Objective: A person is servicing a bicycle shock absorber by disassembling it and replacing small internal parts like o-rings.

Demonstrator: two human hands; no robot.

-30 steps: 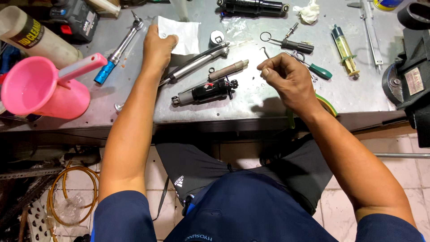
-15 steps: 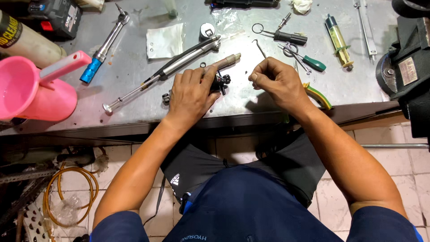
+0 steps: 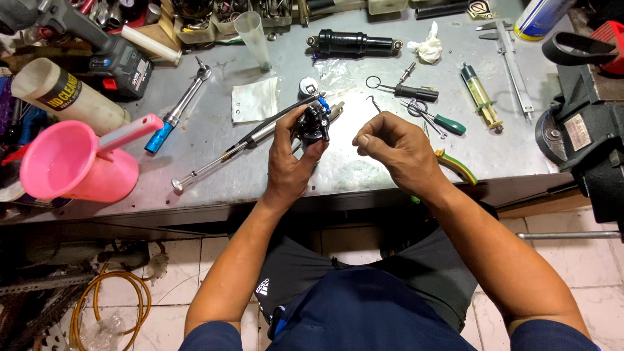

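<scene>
From the head view, my left hand (image 3: pixel 290 159) has its grip pinching the small black part (image 3: pixel 314 123), lifted just above the worktop (image 3: pixel 364 172), thumb on the near side and fingers wrapped round the far side. A blue bit shows at its top right. My right hand (image 3: pixel 393 146) hangs just right of that part, its grip pressed together at the fingertips; whether anything tiny sits between them I cannot tell. A thin hooked pick (image 3: pixel 375 103) stands just beyond my right knuckles, though I cannot say if I hold it or if it lies on the worktop

As I judge it, the work is mid-way: the black part is off the worktop and in hand, while the long steel rod (image 3: pixel 244 143) lies loose to the left of my left grip and the larger black cylinder (image 3: pixel 354 43) rests well beyond both hands, so the pieces are not yet joined. The screwdriver with the green handle (image 3: pixel 439 119) and the pliers (image 3: pixel 416 91) lie untouched beyond my right grip
</scene>
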